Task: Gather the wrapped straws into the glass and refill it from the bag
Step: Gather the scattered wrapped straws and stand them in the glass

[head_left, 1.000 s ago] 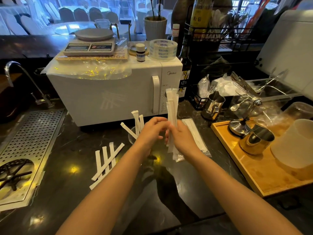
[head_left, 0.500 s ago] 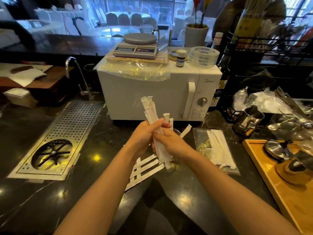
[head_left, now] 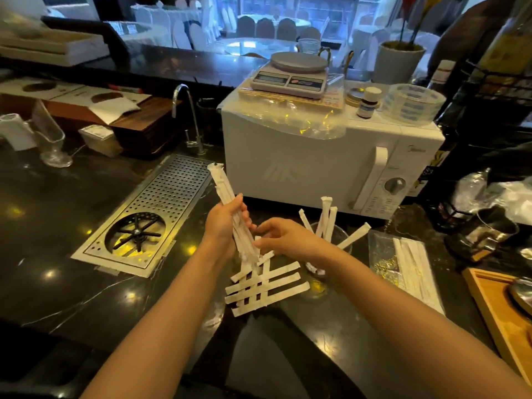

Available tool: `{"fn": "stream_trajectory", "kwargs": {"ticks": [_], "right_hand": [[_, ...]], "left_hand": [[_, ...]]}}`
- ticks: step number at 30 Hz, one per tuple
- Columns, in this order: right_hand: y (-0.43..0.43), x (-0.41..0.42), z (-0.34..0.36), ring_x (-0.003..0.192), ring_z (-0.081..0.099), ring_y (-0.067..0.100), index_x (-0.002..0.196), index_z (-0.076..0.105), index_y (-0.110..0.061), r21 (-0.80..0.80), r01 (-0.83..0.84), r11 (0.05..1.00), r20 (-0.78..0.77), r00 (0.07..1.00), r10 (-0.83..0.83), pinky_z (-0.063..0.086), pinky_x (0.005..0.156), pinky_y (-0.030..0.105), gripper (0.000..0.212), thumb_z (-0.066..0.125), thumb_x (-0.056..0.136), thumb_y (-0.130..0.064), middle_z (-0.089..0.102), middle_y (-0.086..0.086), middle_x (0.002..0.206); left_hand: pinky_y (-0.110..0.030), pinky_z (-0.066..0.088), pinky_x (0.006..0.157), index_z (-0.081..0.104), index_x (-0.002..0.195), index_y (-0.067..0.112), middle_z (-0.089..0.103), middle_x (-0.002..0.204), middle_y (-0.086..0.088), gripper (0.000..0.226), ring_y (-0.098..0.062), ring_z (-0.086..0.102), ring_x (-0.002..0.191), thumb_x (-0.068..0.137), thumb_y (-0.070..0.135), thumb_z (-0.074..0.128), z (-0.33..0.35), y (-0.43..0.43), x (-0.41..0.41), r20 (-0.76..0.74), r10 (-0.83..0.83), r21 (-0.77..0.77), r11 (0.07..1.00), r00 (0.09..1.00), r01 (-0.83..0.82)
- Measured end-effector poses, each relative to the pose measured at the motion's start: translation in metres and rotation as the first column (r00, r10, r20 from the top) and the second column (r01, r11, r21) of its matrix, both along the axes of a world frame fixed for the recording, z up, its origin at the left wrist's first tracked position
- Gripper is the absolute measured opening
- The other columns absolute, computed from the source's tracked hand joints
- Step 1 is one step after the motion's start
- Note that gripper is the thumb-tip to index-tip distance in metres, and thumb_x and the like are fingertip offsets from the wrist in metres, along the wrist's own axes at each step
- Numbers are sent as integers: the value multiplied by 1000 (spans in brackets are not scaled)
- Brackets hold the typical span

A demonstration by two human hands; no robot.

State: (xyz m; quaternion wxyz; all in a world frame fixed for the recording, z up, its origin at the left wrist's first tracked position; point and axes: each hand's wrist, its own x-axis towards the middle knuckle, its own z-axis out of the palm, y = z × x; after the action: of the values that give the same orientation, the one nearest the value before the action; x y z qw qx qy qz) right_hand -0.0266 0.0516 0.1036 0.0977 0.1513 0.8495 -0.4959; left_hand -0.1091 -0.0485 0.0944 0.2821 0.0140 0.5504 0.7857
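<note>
My left hand [head_left: 221, 223] is shut around a bundle of white paper-wrapped straws [head_left: 226, 194], tilted up and to the left. My right hand [head_left: 283, 236] hovers just right of the bundle's lower end, fingers apart, holding nothing. Several more wrapped straws [head_left: 267, 289] lie criss-crossed on the dark counter below both hands. A low clear glass [head_left: 342, 236] stands behind my right wrist with a few straws [head_left: 326, 217] leaning in it. To its right lies a clear plastic bag [head_left: 403, 266] with wrapped straws inside.
A white microwave [head_left: 316, 168] with a kitchen scale on top stands right behind the glass. A perforated metal drain tray [head_left: 152, 217] is set into the counter at left, with a tap behind it. A wooden tray [head_left: 495, 309] and steel pitcher [head_left: 480, 234] sit at right.
The view has swung left. My right hand has let go of the straw bundle and opened; the left hand alone holds it now, tilted further left over the loose straws.
</note>
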Motion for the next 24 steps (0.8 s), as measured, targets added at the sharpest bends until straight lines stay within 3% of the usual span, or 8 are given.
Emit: {"fn": "stream_trajectory", "kwargs": {"ticks": [3, 5, 7, 11, 13, 16, 24], "right_hand": [[9, -10, -1, 97, 56, 14, 132, 37, -16, 141, -115, 983, 20, 993, 113, 45, 72, 15, 59, 66, 80, -24, 56, 9, 128], [13, -16, -6, 114, 52, 20, 136, 30, -19, 258, -196, 946, 38, 981, 192, 42, 83, 19, 74, 72, 75, -24, 48, 9, 137], [15, -21, -16, 132, 38, 24, 141, 21, -21, 384, -295, 875, 82, 955, 286, 38, 96, 27, 92, 77, 69, -24, 34, 7, 147], [10, -27, -42, 143, 7, 28, 145, -2, -22, 606, -577, 548, 347, 812, 470, 20, 114, 41, 118, 82, 62, -29, 4, 6, 157], [6, -28, -56, 144, -3, 30, 144, -11, -20, 641, -666, 383, 460, 732, 502, 10, 116, 47, 125, 82, 61, -29, -5, 8, 157], [0, -30, -75, 143, -13, 31, 143, -16, -19, 642, -731, 233, 570, 657, 492, 2, 115, 52, 126, 81, 63, -27, -14, 9, 156], [-8, -43, -95, 143, -12, 31, 143, -15, -19, 612, -787, 85, 657, 565, 500, 2, 114, 54, 126, 80, 62, -29, -10, 8, 157]], "left_hand": [[-20, 37, 40, 46, 64, 13, 42, 34, 6, 27, -6, 38, 33, 90, 22, 46, -10, -7, -2, 14, 28, -5, 1000, 1000, -28], [-17, 33, 35, 44, 63, 13, 40, 33, 5, 28, -5, 35, 31, 90, 22, 46, -18, -11, -1, 39, 27, 0, 1000, 999, -27], [-16, 31, 32, 43, 61, 14, 38, 31, 5, 31, -5, 33, 29, 90, 24, 47, -25, -16, -1, 48, 21, -21, 1000, 999, -20], [-16, 28, 30, 42, 59, 15, 36, 30, 5, 34, -5, 31, 27, 89, 28, 49, -36, -23, 0, 58, 37, -85, 996, 998, -32], [-16, 28, 30, 42, 59, 15, 36, 30, 5, 34, -5, 31, 27, 89, 29, 50, -40, -27, 2, 57, 49, -107, 993, 997, -43], [-16, 28, 30, 41, 59, 15, 35, 31, 6, 34, -5, 31, 28, 88, 29, 51, -45, -33, 5, 45, 63, -122, 991, 997, -57], [-16, 26, 30, 39, 57, 15, 33, 30, 6, 36, -5, 29, 28, 90, 26, 48, -48, -45, 10, 45, 88, -129, 988, 995, -81]]}}
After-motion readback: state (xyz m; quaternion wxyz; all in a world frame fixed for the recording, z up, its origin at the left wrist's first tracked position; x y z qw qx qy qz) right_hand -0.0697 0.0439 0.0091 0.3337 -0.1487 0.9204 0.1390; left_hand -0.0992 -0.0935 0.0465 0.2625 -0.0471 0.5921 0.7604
